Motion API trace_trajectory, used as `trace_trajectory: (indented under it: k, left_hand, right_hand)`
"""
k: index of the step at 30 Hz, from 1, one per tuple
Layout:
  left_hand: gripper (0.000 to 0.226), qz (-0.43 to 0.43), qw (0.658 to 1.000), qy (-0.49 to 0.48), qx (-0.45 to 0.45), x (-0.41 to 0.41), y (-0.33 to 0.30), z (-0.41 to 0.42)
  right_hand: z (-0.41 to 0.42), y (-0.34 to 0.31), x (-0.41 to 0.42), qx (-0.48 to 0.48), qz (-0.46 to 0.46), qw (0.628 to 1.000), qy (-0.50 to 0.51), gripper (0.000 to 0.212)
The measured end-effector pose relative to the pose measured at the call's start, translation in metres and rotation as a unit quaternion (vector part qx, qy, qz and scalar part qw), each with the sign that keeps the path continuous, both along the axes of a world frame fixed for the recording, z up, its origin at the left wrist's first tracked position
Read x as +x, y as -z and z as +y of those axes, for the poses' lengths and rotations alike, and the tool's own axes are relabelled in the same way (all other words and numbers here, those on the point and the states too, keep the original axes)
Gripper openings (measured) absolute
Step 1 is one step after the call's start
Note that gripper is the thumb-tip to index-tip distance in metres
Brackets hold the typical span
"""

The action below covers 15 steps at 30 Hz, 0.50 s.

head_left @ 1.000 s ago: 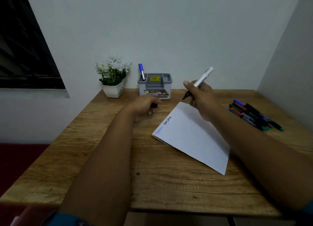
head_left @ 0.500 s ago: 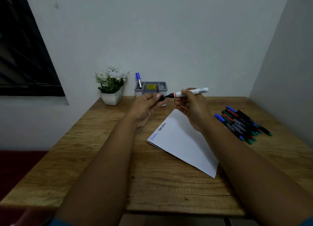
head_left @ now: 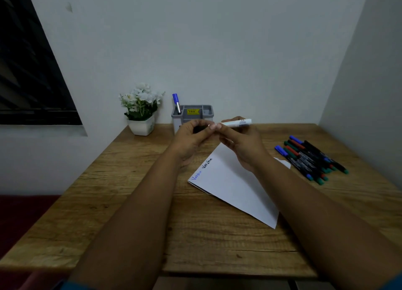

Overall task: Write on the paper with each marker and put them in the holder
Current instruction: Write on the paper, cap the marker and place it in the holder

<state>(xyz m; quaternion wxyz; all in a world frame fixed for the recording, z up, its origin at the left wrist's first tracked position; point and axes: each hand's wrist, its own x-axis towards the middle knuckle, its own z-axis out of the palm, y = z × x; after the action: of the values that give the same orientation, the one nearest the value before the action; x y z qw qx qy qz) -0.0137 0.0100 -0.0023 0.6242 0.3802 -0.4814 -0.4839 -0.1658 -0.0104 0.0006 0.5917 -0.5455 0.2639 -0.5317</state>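
Lighting is dim and even, with a cool grey cast. The window (head_left: 32,72) at left is dark and gives no light. Shadows on the table (head_left: 108,202) are soft and faint. No glare is visible. Wide-angle distortion bends the wall (head_left: 217,50) edges outward. Forearms near the bottom edge appear soft.

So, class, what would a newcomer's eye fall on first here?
Both hands meet mid-air over the table: the right hand holds a white marker, the left hand pinches its cap end. Below lies white paper; loose markers lie at right.
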Motion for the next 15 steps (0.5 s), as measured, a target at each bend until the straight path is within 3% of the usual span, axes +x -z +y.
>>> trace_trajectory:
  k: [2,6,11,13,15]
  left_hand:
    - [0.008,-0.030,1.000,-0.006,-0.003,0.004,0.000,-0.001]
    - [0.002,-0.181,0.981,-0.055,-0.041,0.015,-0.003,-0.002]
    - [0.003,-0.239,0.967,-0.072,-0.040,0.019,-0.003,-0.001]
    - [0.002,-0.260,0.960,-0.090,-0.043,0.021,-0.003,0.000]
    - [0.003,-0.274,0.956,-0.100,-0.040,0.026,-0.002,0.000]
  right_hand:
    - [0.000,0.001,0.002,0.015,-0.009,1.000,-0.007,0.015]
    - [-0.002,0.004,0.001,0.048,0.020,0.998,-0.018,0.014]
    - [-0.003,0.002,0.001,0.093,0.016,0.996,-0.002,0.018]
    - [-0.006,0.002,-0.002,0.070,0.033,0.997,0.020,0.027]
    - [-0.010,0.004,-0.005,-0.046,0.152,0.984,0.079,0.023]
